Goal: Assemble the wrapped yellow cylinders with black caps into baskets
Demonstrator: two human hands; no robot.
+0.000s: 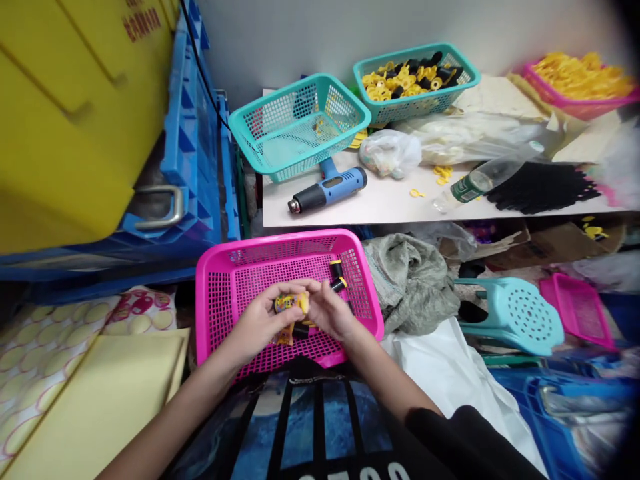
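Over a pink mesh basket (373, 293), my left hand (255, 327) is closed on a small yellow cylinder with a printed label (287, 303), held between thumb and fingers. Beside its yellow end is my right hand (334, 313), fingers curved and thumb apart; nothing shows in its grasp. Whether its fingertips touch the cylinder is hard to see. Beneath the hands lie a black piece (301, 330) and an orange-yellow printed piece (285, 335), partly hidden. Black cylinders with yellow ends (336, 269) rest at the basket's right side.
A blue heat gun (333, 190) lies on the white table (300, 217) ahead. Behind it stand a teal basket (240, 137) and another teal basket (420, 107) of yellow and black parts. To the right are a grey sack (410, 287) and a teal stool (525, 317).
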